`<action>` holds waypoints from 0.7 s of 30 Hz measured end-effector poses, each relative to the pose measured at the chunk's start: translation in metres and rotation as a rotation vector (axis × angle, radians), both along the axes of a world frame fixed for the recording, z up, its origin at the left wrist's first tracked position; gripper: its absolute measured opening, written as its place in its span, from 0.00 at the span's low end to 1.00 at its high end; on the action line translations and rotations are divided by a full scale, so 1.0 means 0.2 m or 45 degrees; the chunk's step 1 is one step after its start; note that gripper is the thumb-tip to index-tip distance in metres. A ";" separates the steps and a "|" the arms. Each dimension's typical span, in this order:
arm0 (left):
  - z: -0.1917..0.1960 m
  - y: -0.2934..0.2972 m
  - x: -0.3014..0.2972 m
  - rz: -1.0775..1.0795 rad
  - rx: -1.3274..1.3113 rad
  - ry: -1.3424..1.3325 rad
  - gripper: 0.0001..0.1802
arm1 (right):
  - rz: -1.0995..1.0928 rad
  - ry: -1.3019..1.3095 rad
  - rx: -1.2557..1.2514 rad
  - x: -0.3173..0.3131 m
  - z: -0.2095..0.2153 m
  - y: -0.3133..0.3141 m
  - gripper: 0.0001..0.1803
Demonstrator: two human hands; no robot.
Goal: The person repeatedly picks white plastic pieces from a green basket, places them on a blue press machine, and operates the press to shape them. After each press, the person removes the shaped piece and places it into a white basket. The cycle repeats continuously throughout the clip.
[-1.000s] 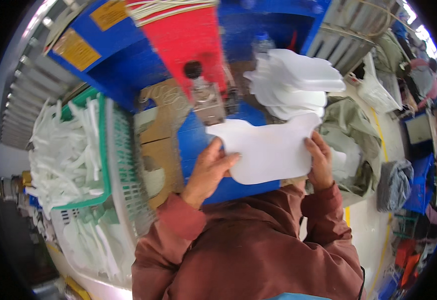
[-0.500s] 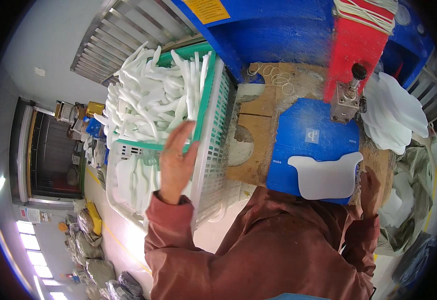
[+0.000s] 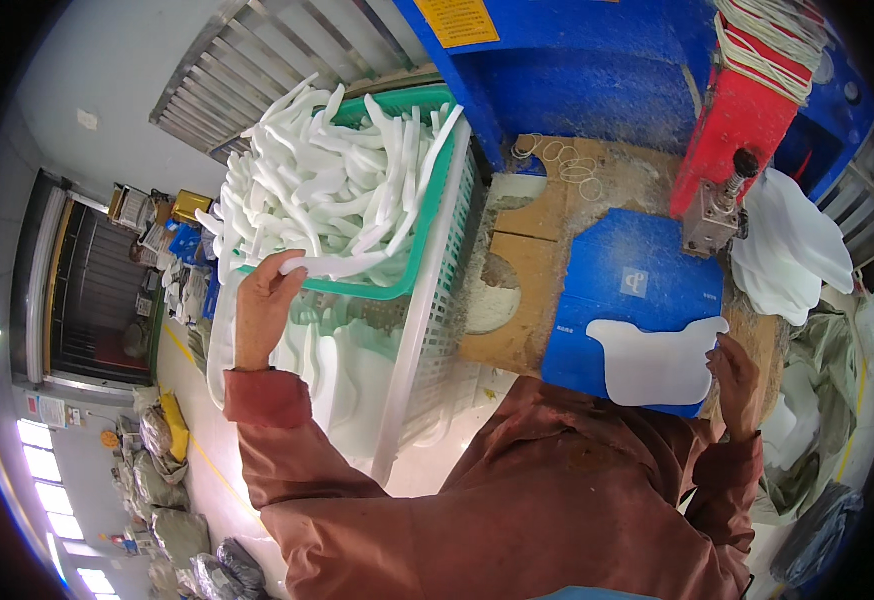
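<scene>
My left hand point(image 3: 265, 305) pinches the near end of a thin, curved white foam-like piece point(image 3: 345, 266) between thumb and fingers, at the front rim of the green basket point(image 3: 409, 285). That basket is heaped with similar long white pieces point(image 3: 307, 190). On the blue board point(image 3: 587, 265) lies a flat white foam-like pad point(image 3: 655, 368) with a wavy top edge. My right hand point(image 3: 735, 388) has its fingers closed at the pad's right corner; the thumb's hold is partly hidden.
The green basket rests on a white crate point(image 3: 407, 400) holding more white pieces. Behind the board stands a blue machine point(image 3: 577, 90) with a red arm point(image 3: 747, 125) and metal head point(image 3: 709, 218). White pads point(image 3: 787, 245) are stacked right, above a sack point(image 3: 837, 370).
My left hand has moved left and now pinches a curved white piece. My right fingers have come onto the pad's corner. The view has shifted slightly.
</scene>
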State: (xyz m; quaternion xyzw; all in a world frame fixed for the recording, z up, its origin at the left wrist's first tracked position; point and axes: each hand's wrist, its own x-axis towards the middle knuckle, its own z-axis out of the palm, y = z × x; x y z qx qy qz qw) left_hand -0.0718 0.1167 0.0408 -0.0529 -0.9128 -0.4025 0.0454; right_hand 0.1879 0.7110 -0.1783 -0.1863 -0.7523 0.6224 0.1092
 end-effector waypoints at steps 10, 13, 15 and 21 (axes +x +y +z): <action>0.38 0.16 0.32 -0.046 0.007 0.208 0.18 | 0.259 -0.008 0.040 -0.21 0.29 -0.26 0.18; 0.43 0.25 0.43 -0.061 0.072 0.359 0.20 | 0.318 0.119 0.106 -0.26 0.41 -0.38 0.19; 0.43 0.32 0.48 -0.088 0.177 0.337 0.21 | 0.373 0.248 0.267 -0.28 0.51 -0.47 0.21; 0.11 0.72 0.43 -0.265 0.686 0.023 0.20 | 0.592 0.708 0.901 -0.34 0.71 -0.71 0.48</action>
